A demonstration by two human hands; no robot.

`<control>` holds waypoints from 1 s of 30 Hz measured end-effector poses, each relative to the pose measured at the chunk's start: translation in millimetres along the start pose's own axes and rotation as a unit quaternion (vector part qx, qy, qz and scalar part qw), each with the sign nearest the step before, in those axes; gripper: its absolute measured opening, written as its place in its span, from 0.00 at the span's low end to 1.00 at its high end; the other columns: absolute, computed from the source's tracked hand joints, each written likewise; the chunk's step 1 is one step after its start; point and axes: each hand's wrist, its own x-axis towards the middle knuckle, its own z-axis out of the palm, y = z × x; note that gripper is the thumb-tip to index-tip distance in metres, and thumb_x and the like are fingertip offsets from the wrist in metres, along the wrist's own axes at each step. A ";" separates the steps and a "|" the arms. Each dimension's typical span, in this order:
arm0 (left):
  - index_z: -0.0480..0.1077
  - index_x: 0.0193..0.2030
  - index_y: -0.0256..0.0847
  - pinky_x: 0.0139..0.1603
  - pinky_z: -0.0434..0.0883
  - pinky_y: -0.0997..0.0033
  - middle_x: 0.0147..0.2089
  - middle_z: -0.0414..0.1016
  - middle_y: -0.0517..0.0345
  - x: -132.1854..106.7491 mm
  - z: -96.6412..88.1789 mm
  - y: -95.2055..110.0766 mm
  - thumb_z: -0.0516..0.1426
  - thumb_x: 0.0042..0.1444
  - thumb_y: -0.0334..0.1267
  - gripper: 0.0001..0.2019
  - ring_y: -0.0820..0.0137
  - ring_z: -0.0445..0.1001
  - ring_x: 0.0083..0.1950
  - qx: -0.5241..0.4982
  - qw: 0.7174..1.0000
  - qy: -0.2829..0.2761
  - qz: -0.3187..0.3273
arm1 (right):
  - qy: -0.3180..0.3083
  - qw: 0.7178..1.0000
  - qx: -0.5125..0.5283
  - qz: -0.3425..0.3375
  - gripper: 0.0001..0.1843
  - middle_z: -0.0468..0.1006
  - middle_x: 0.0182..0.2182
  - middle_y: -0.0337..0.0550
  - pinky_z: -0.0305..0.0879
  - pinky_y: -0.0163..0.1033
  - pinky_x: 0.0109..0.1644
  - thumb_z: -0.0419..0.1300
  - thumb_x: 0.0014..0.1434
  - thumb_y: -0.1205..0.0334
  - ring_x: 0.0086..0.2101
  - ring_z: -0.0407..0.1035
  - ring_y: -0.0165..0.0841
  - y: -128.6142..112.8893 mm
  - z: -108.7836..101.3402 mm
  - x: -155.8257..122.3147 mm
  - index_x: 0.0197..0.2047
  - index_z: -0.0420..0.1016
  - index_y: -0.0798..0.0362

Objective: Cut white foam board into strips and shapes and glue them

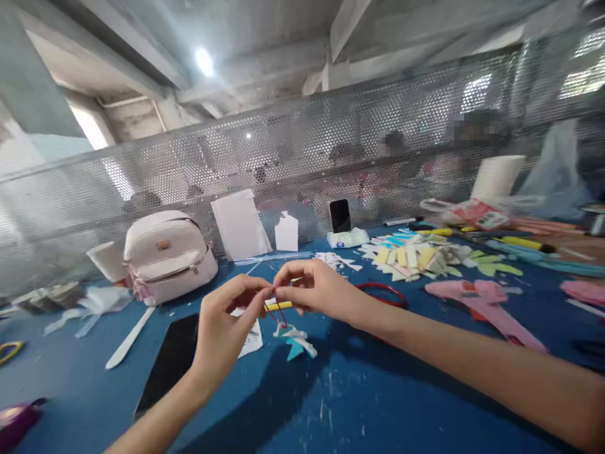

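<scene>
My left hand (224,321) and my right hand (324,287) meet fingertip to fingertip over the table, both closed in a pinch. Between them is a thin red cord (283,318), its lower part hanging in a narrow loop. Just below the loop are small white and light-blue cut pieces (297,343); I cannot tell whether the cord is attached to them. Behind the fingers shows a yellow stick-like thing (278,306), partly hidden. A white sheet with dark marks (253,340) lies by my left hand. Past my right wrist rests a red coil (399,296).
A flat black device (172,359) and a white knife-shaped stick (130,340) lie left, near a pale backpack (167,255). Cut scraps (411,255) pile up at the back right, with a pink glue gun (491,309) nearer. A phone (340,216) stands against the perforated metal screen (293,157).
</scene>
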 end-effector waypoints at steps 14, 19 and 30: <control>0.75 0.34 0.39 0.24 0.69 0.82 0.26 0.77 0.62 0.3 0.1 3.4 0.62 0.57 0.37 0.05 0.77 0.73 0.24 -0.009 0.999 0.005 -0.032 | 0.032 0.999 0.014 -0.014 0.06 0.71 0.22 0.34 0.58 0.33 0.23 0.66 0.56 0.62 0.20 0.63 0.25 -1.3 4.7 -2.2 0.32 0.73 0.53; 0.76 0.35 0.40 0.26 0.70 0.79 0.28 0.78 0.60 0.2 0.6 3.3 0.61 0.58 0.38 0.05 0.75 0.73 0.26 0.006 1.000 -0.008 -0.027 | 0.033 0.999 -0.004 -0.024 0.06 0.72 0.22 0.35 0.58 0.33 0.23 0.66 0.56 0.62 0.20 0.63 0.25 -0.7 4.5 -1.8 0.31 0.73 0.54; 0.75 0.34 0.40 0.28 0.70 0.77 0.28 0.77 0.60 -0.3 0.3 0.8 0.61 0.57 0.38 0.04 0.74 0.73 0.26 0.040 0.999 -0.005 -0.018 | 0.036 0.998 -0.019 -0.037 0.07 0.72 0.25 0.35 0.59 0.33 0.23 0.64 0.57 0.61 0.19 0.64 0.23 -2.5 6.2 -3.0 0.31 0.72 0.54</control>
